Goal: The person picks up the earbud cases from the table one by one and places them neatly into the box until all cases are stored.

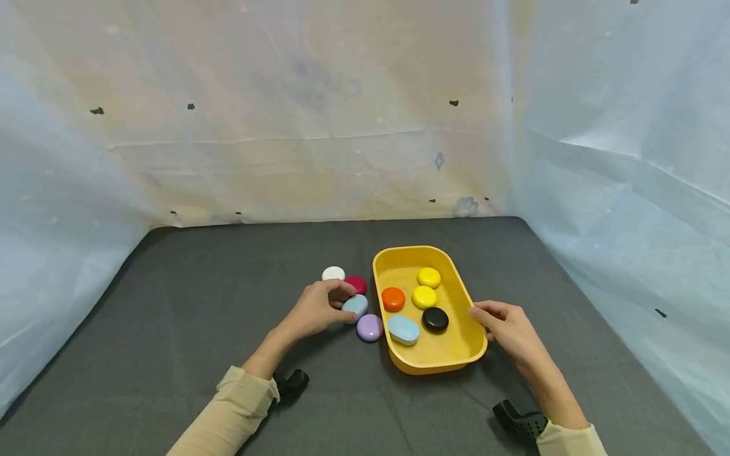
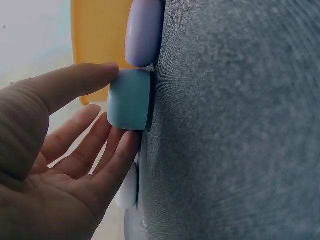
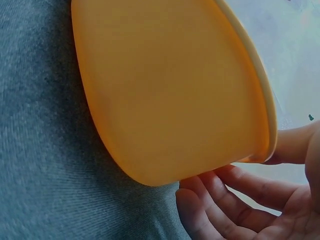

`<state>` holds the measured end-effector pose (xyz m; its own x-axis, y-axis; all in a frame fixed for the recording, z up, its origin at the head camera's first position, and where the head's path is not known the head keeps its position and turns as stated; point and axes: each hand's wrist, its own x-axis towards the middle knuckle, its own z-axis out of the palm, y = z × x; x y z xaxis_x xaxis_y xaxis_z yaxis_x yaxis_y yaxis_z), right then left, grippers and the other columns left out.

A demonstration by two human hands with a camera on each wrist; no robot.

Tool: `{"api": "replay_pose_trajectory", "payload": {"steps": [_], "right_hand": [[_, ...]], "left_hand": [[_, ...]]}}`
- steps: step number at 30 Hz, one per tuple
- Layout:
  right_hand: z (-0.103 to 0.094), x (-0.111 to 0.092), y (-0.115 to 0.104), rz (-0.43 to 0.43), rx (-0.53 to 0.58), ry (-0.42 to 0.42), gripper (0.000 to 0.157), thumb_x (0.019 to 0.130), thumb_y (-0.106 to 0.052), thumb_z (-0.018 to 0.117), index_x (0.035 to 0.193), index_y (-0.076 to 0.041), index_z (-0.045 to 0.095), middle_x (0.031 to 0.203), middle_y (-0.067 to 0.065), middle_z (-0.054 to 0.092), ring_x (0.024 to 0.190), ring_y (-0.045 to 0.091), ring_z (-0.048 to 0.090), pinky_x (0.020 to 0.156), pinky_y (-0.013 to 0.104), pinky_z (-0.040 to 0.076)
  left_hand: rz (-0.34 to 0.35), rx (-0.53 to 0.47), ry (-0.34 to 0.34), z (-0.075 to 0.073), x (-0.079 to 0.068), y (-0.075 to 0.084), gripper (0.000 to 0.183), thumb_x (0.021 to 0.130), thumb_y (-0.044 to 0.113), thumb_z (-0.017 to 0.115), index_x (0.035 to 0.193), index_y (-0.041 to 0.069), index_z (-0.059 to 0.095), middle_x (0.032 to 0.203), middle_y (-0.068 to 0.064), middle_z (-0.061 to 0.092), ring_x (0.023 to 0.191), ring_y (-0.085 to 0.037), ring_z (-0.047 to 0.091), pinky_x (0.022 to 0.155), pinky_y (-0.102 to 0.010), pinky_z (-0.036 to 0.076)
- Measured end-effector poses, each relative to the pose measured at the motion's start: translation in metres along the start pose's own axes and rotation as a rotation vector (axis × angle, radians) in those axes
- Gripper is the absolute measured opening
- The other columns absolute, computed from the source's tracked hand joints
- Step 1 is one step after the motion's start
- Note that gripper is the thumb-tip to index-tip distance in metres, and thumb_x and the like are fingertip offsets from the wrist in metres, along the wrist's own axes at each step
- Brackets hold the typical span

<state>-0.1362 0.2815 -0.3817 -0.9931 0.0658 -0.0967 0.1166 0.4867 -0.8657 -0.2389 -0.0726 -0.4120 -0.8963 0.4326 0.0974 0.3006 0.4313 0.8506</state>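
A light blue oval, pebble-like piece (image 1: 355, 305) lies on the dark cloth left of the yellow tray (image 1: 478, 349). My left hand (image 1: 315, 310) pinches it, thumb at one end and fingers at the other, as the left wrist view shows. A lilac piece (image 2: 144, 32) sits right beside it; a crimson piece (image 1: 357, 284) and a white piece (image 1: 333, 273) lie just beyond. With the thumb over the rim and fingers against the outer wall, my right hand (image 1: 507, 326) holds the tray's right side. Its fingers (image 3: 240, 195) show below the tray wall in the right wrist view.
Inside the tray are an orange piece (image 1: 393, 299), two yellow pieces, a black piece (image 1: 435, 320) and another light blue oval (image 1: 403, 330). Dark grey cloth (image 1: 228, 285) covers the table. Pale sheeting (image 1: 308, 158) hangs behind and on both sides.
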Motion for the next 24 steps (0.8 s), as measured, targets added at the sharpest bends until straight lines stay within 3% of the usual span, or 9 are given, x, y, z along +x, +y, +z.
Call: {"api": "replay_pose_trajectory", "payload": {"steps": [9,24], "right_hand": [[0.0005,0.0021,0.0016,-0.006,0.024,-0.006,0.046,0.100,-0.034,0.059,0.128,0.002,0.061,0.114,0.013,0.066,0.097,0.023,0.062,0.075,0.032,0.055],[0.0003,0.0031,0.0028,-0.019,0.020,-0.009,0.047,0.100,-0.034,0.059,0.128,0.003,0.061,0.114,0.015,0.066,0.093,0.024,0.064,0.074,0.032,0.056]], "left_hand": [[0.024,-0.011,-0.014,0.0009,0.0018,-0.0033,0.047,0.073,0.009,0.088,0.114,0.004,0.067,0.107,-0.005,0.067,0.096,-0.019,0.065,0.087,-0.036,0.054],[-0.005,-0.020,-0.035,0.0042,0.0031,-0.0053,0.051,0.071,0.008,0.089,0.117,0.005,0.065,0.109,-0.003,0.066,0.100,-0.019,0.063,0.091,-0.036,0.052]]}}
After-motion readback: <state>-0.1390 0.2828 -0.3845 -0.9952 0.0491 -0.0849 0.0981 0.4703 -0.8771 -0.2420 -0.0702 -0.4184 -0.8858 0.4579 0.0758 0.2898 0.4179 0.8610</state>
